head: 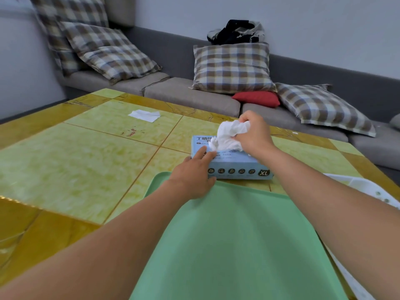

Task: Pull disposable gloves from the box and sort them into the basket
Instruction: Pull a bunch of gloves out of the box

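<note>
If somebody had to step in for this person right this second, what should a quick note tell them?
Left hand: fingers lie flat on the glove box, steadying it.
Right hand: grips a bunch of white gloves above the opening in the top of the box.
The box sits on the yellow table, just beyond the green tray.
A white basket shows at the right edge, mostly hidden by the right arm.
Done: gloves partly pulled out.
Left: pull them free and put them in the basket; its contents cannot be seen.
</note>
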`<action>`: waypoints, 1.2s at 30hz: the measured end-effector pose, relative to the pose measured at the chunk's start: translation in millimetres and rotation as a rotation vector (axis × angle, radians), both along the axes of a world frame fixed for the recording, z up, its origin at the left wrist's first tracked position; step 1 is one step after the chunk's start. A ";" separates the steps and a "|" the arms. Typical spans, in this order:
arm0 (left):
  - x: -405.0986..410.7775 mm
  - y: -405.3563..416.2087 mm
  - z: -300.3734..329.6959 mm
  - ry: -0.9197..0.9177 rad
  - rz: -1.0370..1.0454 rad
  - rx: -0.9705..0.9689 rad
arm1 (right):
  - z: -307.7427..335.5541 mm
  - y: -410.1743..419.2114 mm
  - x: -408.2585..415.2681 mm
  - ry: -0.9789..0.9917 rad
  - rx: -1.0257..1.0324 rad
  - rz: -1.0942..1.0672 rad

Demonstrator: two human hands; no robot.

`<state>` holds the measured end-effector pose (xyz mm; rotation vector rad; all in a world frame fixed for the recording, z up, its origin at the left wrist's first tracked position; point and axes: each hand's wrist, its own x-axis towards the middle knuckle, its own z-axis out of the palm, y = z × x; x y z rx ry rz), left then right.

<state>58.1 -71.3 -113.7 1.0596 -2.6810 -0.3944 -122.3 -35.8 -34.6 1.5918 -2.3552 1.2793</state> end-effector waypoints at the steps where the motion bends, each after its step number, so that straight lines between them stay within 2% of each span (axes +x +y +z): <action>1: 0.5 -0.1 0.9 0.001 0.007 0.001 | 4.0 2.4 -1.4 -0.067 -0.060 -0.013; 8: 0.6 2.7 5.6 -0.028 0.027 -0.017 | 18.0 17.1 -13.9 -0.631 -0.207 -0.071; 15: -0.3 5.5 8.2 -0.020 0.012 -0.023 | 35.4 26.3 -28.4 -0.893 -0.301 -0.048; 17: -0.7 6.7 9.5 -0.020 0.011 -0.032 | 35.8 26.7 -37.7 -1.072 -0.322 -0.001; 19: -1.2 8.0 10.0 -0.018 0.006 -0.036 | 35.8 26.9 -45.5 -1.260 -0.258 0.077; 22: -2.0 8.1 7.6 -0.016 -0.001 -0.049 | 38.3 33.5 -48.4 -1.376 -0.129 0.140; 25: -3.0 6.9 6.2 -0.004 -0.003 -0.059 | 37.4 39.0 -55.5 -1.332 -0.140 0.247; 30: -8.2 7.3 12.5 0.031 -0.028 -0.051 | 35.3 55.2 -72.9 -1.076 -0.158 0.458; 33: -12.7 8.4 19.7 -0.059 0.008 -0.107 | 26.9 58.8 -68.8 -1.031 -0.148 0.392; 36: -31.0 0.3 33.4 -0.054 0.061 -0.217 | 22.2 52.5 -54.8 -0.679 0.049 0.264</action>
